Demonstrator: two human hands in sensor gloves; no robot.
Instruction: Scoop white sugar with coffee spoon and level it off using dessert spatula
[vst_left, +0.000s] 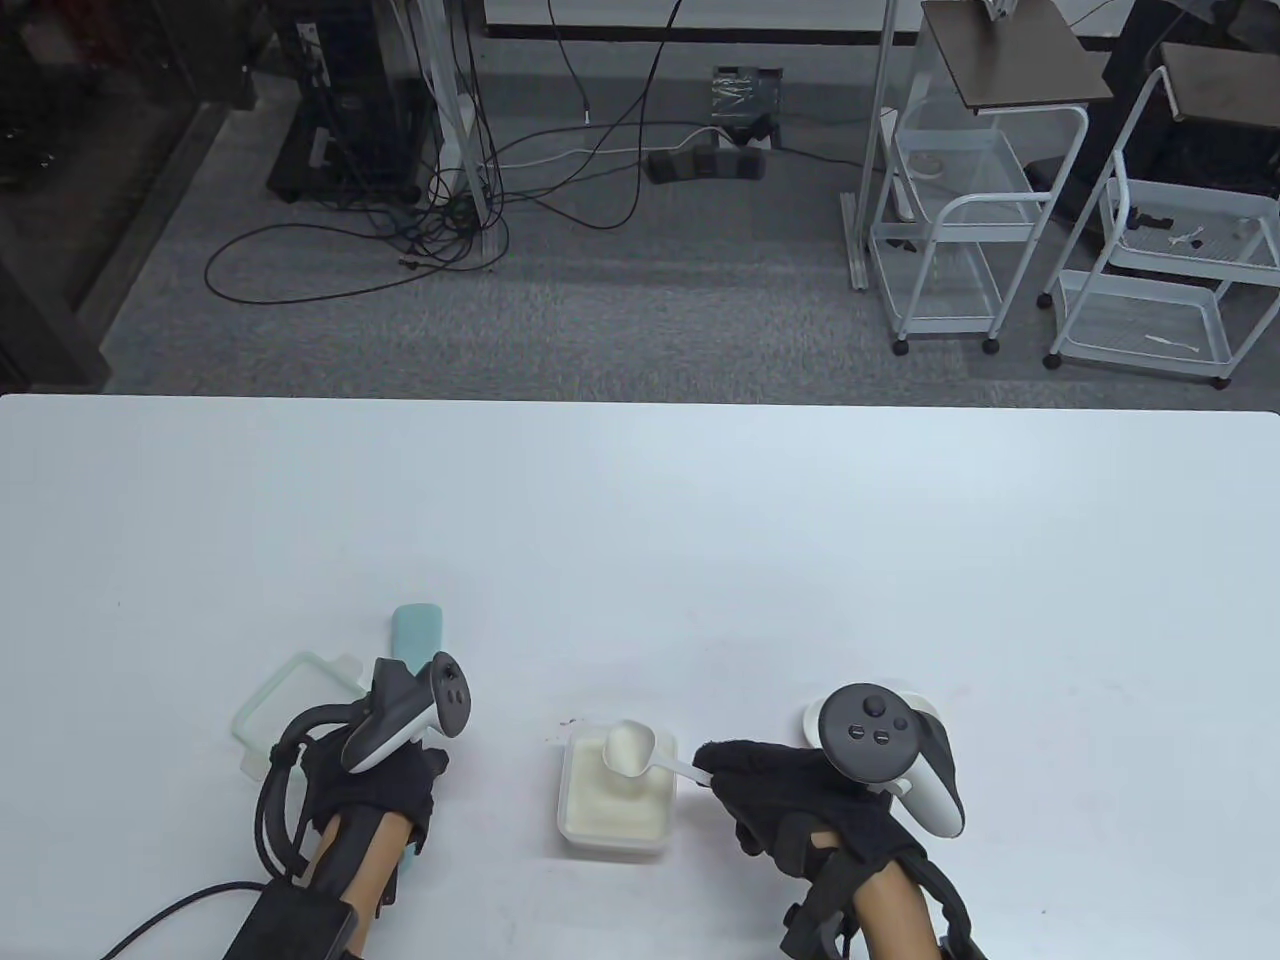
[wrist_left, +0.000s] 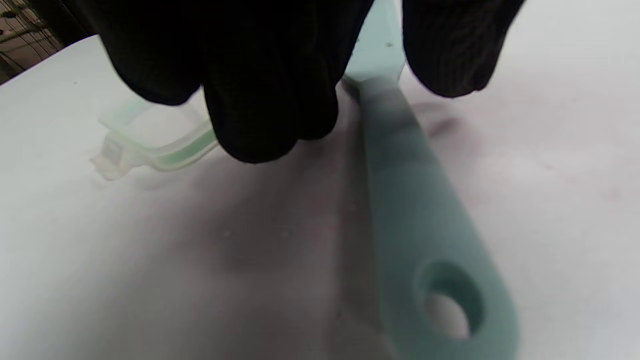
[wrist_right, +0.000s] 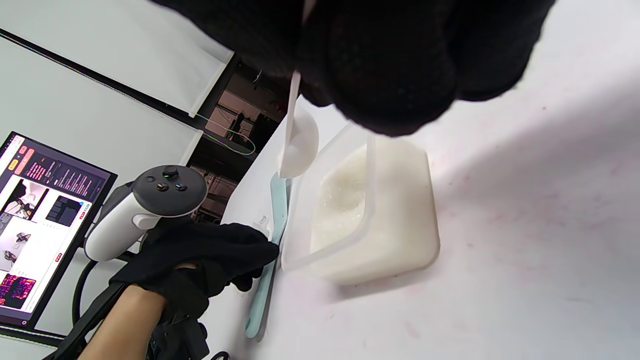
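Note:
A clear tub of white sugar stands near the table's front edge. My right hand pinches the handle of a white coffee spoon. Its bowl is heaped with sugar and hangs over the tub's far side. In the right wrist view the spoon hangs above the tub's rim. A teal dessert spatula lies flat on the table left of the tub. My left hand hovers over its middle. In the left wrist view the fingers and thumb straddle the spatula without closing on it.
The tub's clear lid with a green seal lies left of the spatula, also in the left wrist view. The white table stretches bare beyond the hands. White carts and floor cables lie past its far edge. A monitor shows at the left.

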